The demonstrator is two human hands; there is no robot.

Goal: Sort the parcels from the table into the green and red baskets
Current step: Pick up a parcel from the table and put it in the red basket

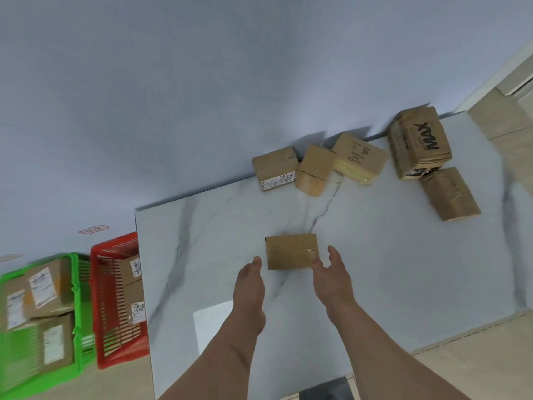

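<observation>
step: grasp taped parcel (pixel 291 251), mid-counter (pixel 389 269) | left hand (pixel 250 281), right hand (pixel 331 277) flank it, fingers spread, holding nothing | advice: squeeze both short ends evenly, lift level

Taped brown parcel (pixel 291 251) flat on table (pixel 403 255), seemingly unlabelled.

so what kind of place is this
Probably a makeshift parcel-sorting spot in a plain room: taped cardboard parcels on a marble-look table, with a green basket and red basket of labelled boxes beside it.
</observation>
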